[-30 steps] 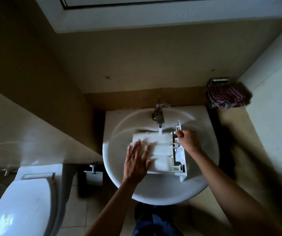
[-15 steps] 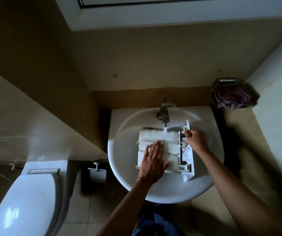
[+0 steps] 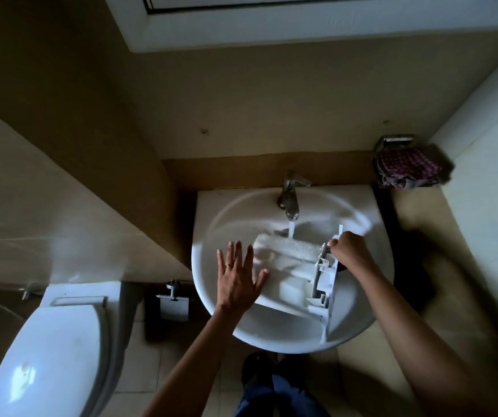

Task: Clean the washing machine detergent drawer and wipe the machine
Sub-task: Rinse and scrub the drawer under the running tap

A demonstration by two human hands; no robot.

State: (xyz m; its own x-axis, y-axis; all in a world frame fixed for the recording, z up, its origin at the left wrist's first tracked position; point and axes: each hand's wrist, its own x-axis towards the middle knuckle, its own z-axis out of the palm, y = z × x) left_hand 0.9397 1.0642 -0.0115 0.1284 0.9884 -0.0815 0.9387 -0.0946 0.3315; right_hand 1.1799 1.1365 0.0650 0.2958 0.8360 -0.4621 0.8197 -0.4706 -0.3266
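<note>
The white detergent drawer (image 3: 294, 267) lies across the basin of the white sink (image 3: 211, 236), its front panel to the right. Water runs from the metal tap (image 3: 290, 195) onto the drawer's far edge. My right hand (image 3: 348, 251) grips the drawer's front panel at its far end. My left hand (image 3: 237, 276), fingers straight and spread, lies flat at the drawer's left end, with a ring on one finger. The washing machine is out of view.
A closed white toilet (image 3: 52, 356) stands at lower left. A toilet-roll holder (image 3: 174, 302) hangs beside the sink. A checked cloth (image 3: 407, 171) sits on a wall rack at the right. Walls close in behind and on both sides.
My left hand slid left along the drawer, from its middle to its left end. The drawer has tilted, its left end now farther back. My right hand keeps its hold.
</note>
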